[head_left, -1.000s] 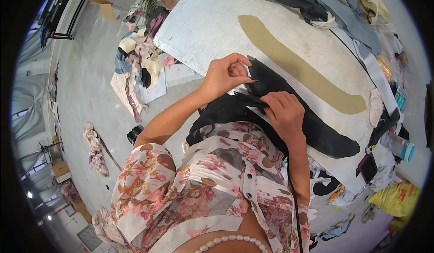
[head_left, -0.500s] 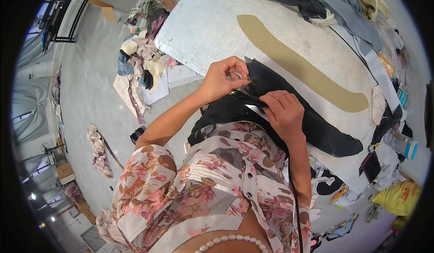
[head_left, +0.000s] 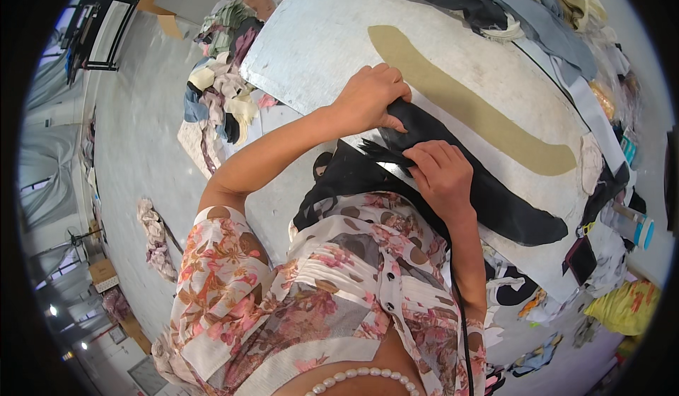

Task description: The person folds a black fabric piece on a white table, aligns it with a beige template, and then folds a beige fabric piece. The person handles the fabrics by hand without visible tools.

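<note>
A long curved piece of black fabric (head_left: 488,187) lies along the near edge of the table (head_left: 318,49). At its left end my left hand (head_left: 373,99) is closed over the cloth, with the fingers curled over the far side and the thumb pressed on top. My right hand (head_left: 442,173) pinches a frayed black fabric strip (head_left: 385,153) between thumb and fingers, just over the table's near edge. Beyond both hands a curved tan pattern piece (head_left: 463,99) lies flat, apart from the black cloth.
Dark and grey-blue cloth (head_left: 559,35) is heaped along the far right side. A phone-like dark object (head_left: 580,261) and a clear bottle with a blue cap (head_left: 643,233) are at the right. Fabric scraps (head_left: 223,92) lie left of the table; a yellow bag (head_left: 622,310) sits lower right.
My left hand has moved slightly up and right, from a fingertip pinch at the black fabric's end to a grip over it. My right hand stays almost in place with the strip.
</note>
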A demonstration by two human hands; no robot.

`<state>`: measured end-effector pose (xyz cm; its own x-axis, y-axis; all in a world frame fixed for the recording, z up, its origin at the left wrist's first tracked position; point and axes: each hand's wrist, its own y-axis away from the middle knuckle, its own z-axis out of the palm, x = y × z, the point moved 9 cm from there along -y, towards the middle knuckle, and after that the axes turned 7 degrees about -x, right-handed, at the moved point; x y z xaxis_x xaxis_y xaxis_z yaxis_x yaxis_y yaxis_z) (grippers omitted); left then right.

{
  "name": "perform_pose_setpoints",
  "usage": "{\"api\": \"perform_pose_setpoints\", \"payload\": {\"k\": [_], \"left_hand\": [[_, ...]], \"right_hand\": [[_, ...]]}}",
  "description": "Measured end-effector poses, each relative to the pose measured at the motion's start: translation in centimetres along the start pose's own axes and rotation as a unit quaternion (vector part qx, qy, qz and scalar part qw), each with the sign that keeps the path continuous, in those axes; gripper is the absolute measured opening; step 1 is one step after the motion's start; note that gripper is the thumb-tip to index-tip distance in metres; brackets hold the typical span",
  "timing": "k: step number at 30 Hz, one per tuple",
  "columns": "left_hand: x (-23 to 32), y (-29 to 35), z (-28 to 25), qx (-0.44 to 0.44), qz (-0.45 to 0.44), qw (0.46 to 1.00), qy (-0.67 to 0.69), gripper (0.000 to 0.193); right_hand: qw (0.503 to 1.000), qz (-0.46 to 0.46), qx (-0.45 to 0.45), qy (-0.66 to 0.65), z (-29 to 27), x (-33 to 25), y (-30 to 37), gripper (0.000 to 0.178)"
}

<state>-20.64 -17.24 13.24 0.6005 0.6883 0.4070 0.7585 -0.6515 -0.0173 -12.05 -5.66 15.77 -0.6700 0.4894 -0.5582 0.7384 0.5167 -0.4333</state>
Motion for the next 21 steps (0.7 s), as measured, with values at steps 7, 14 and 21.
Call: {"api": "perform_pose_setpoints", "payload": {"k": [7,14,21], "left_hand": [[-1.3,-0.4,0.6,-0.016,-0.018,0.992,0.125,0.032],[-2.1,0.4,1.5,-0.026,-0.097,0.979,0.176,0.030],[-3.1,0.6,2.1,-0.040,-0.152,0.946,0.284,0.033]], "right_hand": [[1.000,0.004,0.014,0.002,0.2,0.9,0.5,0.033],[0.997,0.064,0.034,0.015,0.4,2.1,0.6,0.023],[0.988,0.140,0.037,0.047,0.8,3.6,-0.5,0.028]]}}
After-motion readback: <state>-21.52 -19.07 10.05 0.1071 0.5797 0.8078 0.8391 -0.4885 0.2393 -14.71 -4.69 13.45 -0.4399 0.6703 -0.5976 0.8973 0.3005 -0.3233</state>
